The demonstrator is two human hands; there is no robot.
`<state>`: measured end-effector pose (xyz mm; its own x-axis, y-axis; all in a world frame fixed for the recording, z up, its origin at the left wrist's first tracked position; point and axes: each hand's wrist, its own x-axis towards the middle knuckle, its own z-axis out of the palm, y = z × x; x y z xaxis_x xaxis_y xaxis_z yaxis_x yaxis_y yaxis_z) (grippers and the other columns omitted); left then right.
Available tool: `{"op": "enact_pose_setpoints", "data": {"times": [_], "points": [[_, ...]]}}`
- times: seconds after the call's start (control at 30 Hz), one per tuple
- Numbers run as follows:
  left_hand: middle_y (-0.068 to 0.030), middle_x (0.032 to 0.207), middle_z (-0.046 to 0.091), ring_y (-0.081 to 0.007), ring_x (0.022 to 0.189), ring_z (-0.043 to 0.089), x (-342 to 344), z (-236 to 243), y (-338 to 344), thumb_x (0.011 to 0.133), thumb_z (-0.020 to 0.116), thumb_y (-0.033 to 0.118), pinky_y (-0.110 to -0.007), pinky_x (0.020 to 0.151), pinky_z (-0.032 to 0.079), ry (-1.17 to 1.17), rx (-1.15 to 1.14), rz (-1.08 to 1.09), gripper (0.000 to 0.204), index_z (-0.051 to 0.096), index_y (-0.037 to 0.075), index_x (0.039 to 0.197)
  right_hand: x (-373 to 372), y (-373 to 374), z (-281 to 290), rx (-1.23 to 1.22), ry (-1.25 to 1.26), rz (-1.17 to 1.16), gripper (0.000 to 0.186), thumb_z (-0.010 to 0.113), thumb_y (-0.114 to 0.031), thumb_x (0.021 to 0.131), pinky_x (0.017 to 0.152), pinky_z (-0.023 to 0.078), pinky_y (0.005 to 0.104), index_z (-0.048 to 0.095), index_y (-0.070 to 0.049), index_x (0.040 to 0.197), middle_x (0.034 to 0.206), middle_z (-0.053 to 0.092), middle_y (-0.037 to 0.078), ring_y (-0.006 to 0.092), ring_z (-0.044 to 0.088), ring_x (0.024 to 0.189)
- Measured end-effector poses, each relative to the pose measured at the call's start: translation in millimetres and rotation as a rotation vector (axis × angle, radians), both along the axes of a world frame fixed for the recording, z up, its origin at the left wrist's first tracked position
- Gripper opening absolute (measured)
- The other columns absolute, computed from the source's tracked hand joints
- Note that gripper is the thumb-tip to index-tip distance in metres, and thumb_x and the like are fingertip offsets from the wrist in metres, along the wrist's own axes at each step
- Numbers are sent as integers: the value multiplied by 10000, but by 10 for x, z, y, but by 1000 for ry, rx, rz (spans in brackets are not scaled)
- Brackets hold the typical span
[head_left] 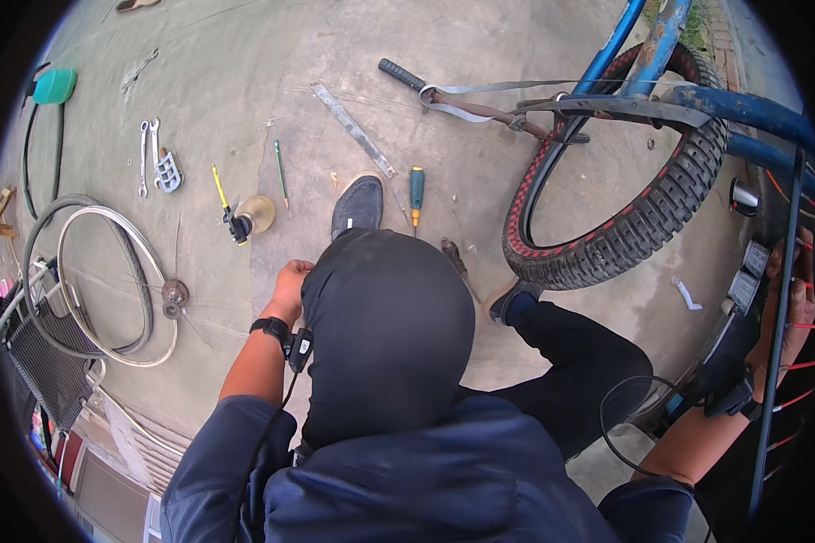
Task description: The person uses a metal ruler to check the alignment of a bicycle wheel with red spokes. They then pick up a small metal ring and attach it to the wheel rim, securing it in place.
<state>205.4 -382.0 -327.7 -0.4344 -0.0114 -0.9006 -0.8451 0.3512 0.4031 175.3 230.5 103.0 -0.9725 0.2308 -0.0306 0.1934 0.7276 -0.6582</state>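
Observation:
My left hand [288, 288] rests beside my bent left knee [388, 308], fingers curled and partly hidden by the trouser leg; what they hold is unclear. At the far right my right hand [795, 321] has bent fingers among a dark frame [762, 434] with red rods, partly hidden behind a bar. Past my knee lie a screwdriver [417, 195], a long flat metal strip [353, 127], a pencil [281, 172] and a yellow tool [219, 185] by a small jar [257, 214]. A knobby tire [629, 231] with red checks leans by a blue bicycle frame [743, 104].
Wrenches [143, 158] and a pedal [167, 172] lie at the upper left, near a green pump [56, 85]. Wheel rims and tires [118, 348] lean on a black mesh chair [45, 362] at left. A handlebar grip [398, 72] and grey strap [489, 89] are at the top.

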Motion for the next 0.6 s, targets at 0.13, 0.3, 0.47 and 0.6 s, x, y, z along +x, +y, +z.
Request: {"op": "enact_pose_setpoints", "data": {"times": [0.13,0.3,0.47,0.6], "points": [[-133,1072,718,-173,928,666,214,-600,-327,905,743,117,-308,806,539,-104,-124,-3,366,629,-34,1219,-31,-309,-49,93,24,-113,661,559,-443,1030,966,442,252,438,-25,1528,1170,599,95,157,578,1056],[-133,1073,717,-171,927,665,26,-391,-127,907,740,115,-307,803,538,-100,-82,58,362,630,-33,1219,-42,-132,124,170,-76,49,686,574,-460,1022,953,450,245,447,-1,1516,1186,602,102,135,571,1025],[-134,1074,717,-169,925,664,199,-253,-50,909,737,114,-305,801,536,-114,-70,112,358,630,-32,1219,-341,-254,-106,-297,101,154,657,798,-350,901,796,588,295,548,29,1376,1061,704,122,200,688,906],[-134,1075,717,-168,924,664,397,-161,-40,911,735,113,-304,799,536,-138,-48,132,355,631,-31,1218,-226,-134,11,-88,-21,55,653,721,-382,949,842,524,258,522,9,1433,1062,667,90,155,629,908]]}}
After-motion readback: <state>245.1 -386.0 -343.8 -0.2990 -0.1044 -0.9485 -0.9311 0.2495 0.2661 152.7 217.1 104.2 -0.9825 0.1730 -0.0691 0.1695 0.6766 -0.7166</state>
